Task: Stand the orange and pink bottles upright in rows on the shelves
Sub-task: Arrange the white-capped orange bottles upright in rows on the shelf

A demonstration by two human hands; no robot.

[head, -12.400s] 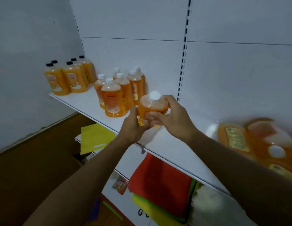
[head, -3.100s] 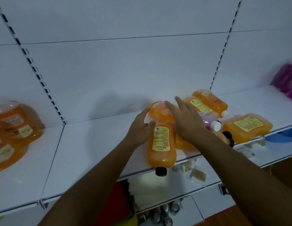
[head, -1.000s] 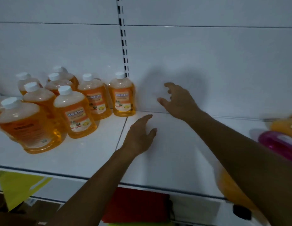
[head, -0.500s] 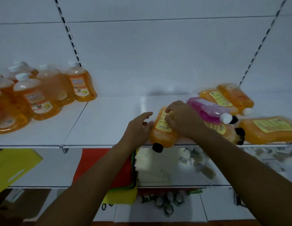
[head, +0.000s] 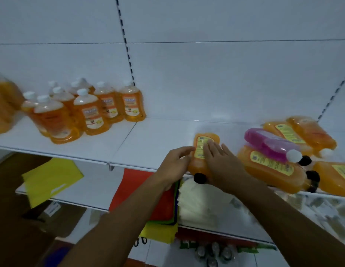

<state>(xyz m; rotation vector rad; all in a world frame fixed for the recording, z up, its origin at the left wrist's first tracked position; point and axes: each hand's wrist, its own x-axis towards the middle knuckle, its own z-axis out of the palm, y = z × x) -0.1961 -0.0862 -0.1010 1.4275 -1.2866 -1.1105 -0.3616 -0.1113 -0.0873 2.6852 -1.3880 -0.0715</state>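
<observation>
Both hands on a lying orange bottle (head: 201,151) at shelf (head: 152,143) front edge.

Bottle: clear plastic, flat-sided, orange liquid, yellow label up, black cap (head: 199,178) over the edge twd the person. L hand (head: 174,166) curls vs its left side; R hand (head: 223,164) lies flat on top, fingers nearly straight; underside grip hidden. Right of grip: heap of lying orange bottles w/ a pink bottle (head: 270,144) on top, far-right one cut off. Far left of grip: upright white-capped row (head: 94,112), blurred. Shelf smooth white metal, white back panel w/ slotted uprights; below, folded red, yellow, white sheets, hard to make out.
</observation>
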